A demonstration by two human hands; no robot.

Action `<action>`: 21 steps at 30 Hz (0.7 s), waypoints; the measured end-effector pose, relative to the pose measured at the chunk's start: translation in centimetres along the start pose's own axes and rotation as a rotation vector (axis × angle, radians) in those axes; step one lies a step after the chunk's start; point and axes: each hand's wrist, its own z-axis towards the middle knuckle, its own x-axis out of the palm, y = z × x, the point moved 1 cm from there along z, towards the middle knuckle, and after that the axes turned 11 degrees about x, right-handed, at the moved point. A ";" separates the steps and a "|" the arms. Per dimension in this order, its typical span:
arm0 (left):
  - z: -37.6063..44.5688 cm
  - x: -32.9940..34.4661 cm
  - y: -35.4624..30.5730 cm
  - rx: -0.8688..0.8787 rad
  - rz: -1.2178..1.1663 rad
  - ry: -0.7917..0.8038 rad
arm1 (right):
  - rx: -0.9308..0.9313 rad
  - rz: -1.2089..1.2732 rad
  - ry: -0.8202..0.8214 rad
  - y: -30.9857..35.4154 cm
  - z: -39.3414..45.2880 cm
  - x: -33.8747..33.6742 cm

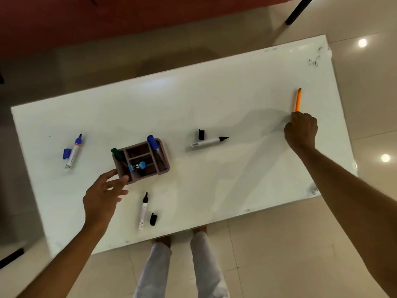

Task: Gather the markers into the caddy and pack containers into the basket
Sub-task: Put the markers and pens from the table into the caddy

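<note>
White table (236,100), long and glossy, seen from above. Near its left-centre, a brownish caddy (141,161) with several compartments: a blue-capped marker (155,147) leaning in the right slot, a green-capped marker (117,153) in the left one, a light-blue item in the front middle one. Left hand (103,194) at the caddy's near-left corner, fingers spread and loosely open, fingertips touching its wall — nothing gripped. Right hand (300,130) near the right edge, fingers curled closed around the lower end of an orange pen (298,100), shaft pointing toward the far edge. Toward the left edge, an uncapped blue marker (74,151) with its blue cap (67,153) just beside. Right of the caddy, an uncapped black marker (209,142), black cap (201,134) near. By the near edge, a second uncapped black marker (143,210) — loose cap (153,219) alongside.
</note>
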 end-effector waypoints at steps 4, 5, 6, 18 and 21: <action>0.0 0.1 0.2 0.008 -0.003 -0.001 | 0.004 0.062 0.022 1.5 -2.1 0.7; 0.0 0.0 0.3 0.010 -0.005 -0.004 | 0.009 0.090 0.031 2.0 -2.9 0.9; 0.1 -0.1 0.3 0.012 -0.008 -0.003 | 0.018 0.106 0.041 2.5 -3.6 1.2; -0.1 0.1 0.6 0.023 -0.086 -0.002 | -0.280 0.715 0.350 12.3 -13.8 -3.4; 0.1 0.1 0.8 0.021 -0.092 -0.007 | -0.444 0.707 0.351 14.9 -18.0 -4.6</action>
